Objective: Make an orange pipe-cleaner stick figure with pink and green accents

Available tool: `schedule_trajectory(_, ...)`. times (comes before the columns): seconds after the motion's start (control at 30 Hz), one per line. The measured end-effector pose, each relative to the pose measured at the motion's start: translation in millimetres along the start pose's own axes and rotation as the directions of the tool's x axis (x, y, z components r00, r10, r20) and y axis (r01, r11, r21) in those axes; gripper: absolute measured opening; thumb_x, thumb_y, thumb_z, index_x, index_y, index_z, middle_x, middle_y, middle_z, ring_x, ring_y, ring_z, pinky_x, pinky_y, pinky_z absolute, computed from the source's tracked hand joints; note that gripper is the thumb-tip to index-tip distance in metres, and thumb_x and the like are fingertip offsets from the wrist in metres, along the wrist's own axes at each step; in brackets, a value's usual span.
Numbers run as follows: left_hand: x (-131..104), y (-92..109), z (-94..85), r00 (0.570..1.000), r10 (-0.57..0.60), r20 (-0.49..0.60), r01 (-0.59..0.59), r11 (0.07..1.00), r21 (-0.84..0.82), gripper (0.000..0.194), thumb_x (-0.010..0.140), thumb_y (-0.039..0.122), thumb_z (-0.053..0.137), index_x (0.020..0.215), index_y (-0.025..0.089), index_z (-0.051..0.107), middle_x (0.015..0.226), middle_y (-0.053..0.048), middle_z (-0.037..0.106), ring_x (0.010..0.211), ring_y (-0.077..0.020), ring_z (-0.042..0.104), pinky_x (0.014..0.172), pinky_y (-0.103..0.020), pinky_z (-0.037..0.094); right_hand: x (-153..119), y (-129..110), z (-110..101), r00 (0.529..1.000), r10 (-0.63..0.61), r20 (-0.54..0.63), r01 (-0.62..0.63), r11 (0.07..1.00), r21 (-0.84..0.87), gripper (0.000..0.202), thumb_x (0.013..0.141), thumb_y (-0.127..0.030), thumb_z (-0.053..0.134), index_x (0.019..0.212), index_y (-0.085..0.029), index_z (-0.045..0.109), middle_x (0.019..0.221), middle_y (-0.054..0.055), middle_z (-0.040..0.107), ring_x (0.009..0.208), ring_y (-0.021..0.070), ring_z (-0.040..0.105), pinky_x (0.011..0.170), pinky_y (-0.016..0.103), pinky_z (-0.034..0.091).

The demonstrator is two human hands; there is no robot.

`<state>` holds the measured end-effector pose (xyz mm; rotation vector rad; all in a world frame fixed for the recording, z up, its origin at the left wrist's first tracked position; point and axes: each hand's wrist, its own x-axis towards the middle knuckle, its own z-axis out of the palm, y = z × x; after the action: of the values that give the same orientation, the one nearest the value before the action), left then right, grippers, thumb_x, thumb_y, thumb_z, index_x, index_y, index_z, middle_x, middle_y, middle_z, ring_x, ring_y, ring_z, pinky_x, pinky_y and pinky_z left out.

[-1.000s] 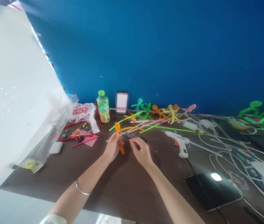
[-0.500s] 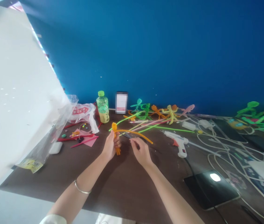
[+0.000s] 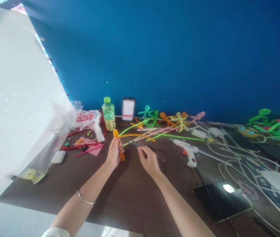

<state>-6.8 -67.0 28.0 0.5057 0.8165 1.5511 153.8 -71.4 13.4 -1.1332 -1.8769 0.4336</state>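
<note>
My left hand [image 3: 114, 153] is closed round an orange pipe-cleaner figure [image 3: 115, 133]. Its coiled top shows above the fist, and short orange ends stick out below. One long orange strand [image 3: 140, 135] arches from it to the right, over dark scissors [image 3: 134, 143] with their blades apart. Beside the scissors' blades, my right hand [image 3: 148, 158] has thumb and forefinger pinched together; what lies between the fingertips is too small to name. Green and pink pipe cleaners [image 3: 164, 134] lie behind the hands.
A green-capped bottle [image 3: 108, 115], a phone [image 3: 128, 109] and several pipe-cleaner figures [image 3: 180, 120] line the blue wall. At right are a glue gun [image 3: 190, 152], white cables and a black tablet [image 3: 221, 200]. Left are a plastic bag [image 3: 87, 119] and a white case [image 3: 58, 157].
My left hand has moved left with the orange figure, and the long strand has shifted left with it. More of the scissors' blades shows. My right hand has hardly moved.
</note>
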Motion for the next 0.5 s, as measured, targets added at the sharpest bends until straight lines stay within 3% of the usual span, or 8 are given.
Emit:
schedule_trajectory(0.3, 6.8, -0.1, -4.1, 0.996, 0.067, -0.061, -0.071, 0.996, -0.061, 0.034, 0.073, 0.047, 0.058, 0.078, 0.014, 0.050, 0.050, 0.010, 0.025, 0.038, -0.0011, 0.022, 0.037, -0.013, 0.022, -0.2, 1.2, 0.9, 1.000, 0.016, 0.021, -0.015, 1.000, -0.020, 0.020, 0.086, -0.026, 0.041, 0.081, -0.018, 0.058, 0.071, 0.005, 0.059, 0.064, 0.0148, 0.053, 0.062, 0.026, 0.043)
schedule_trajectory(0.4, 10.7, -2.6, -6.3, 0.988, 0.115, -0.103, -0.122, 0.990, -0.069, 0.027, 0.069, 0.035, 0.065, 0.077, 0.014, 0.050, 0.055, 0.008, 0.036, 0.042, -0.0013, 0.033, 0.041, -0.013, 0.030, -0.6, 2.5, 1.3, 0.999, 0.018, 0.029, -0.017, 0.999, -0.028, 0.020, 0.085, -0.025, 0.041, 0.081, -0.018, 0.058, 0.071, 0.004, 0.059, 0.064, 0.0147, 0.054, 0.062, 0.025, 0.043)
schedule_trajectory(0.5, 13.7, -5.7, -9.6, 0.973, 0.134, -0.186, -0.129, 0.991, 0.038, 0.020, 0.068, 0.025, 0.066, 0.075, 0.014, 0.050, 0.062, 0.004, 0.047, 0.051, -0.0042, 0.046, 0.053, -0.017, 0.040, -0.9, 4.1, 1.8, 1.000, 0.006, 0.027, -0.005, 0.999, -0.044, 0.020, 0.085, -0.026, 0.041, 0.080, -0.018, 0.059, 0.070, 0.004, 0.058, 0.062, 0.0144, 0.053, 0.060, 0.025, 0.042)
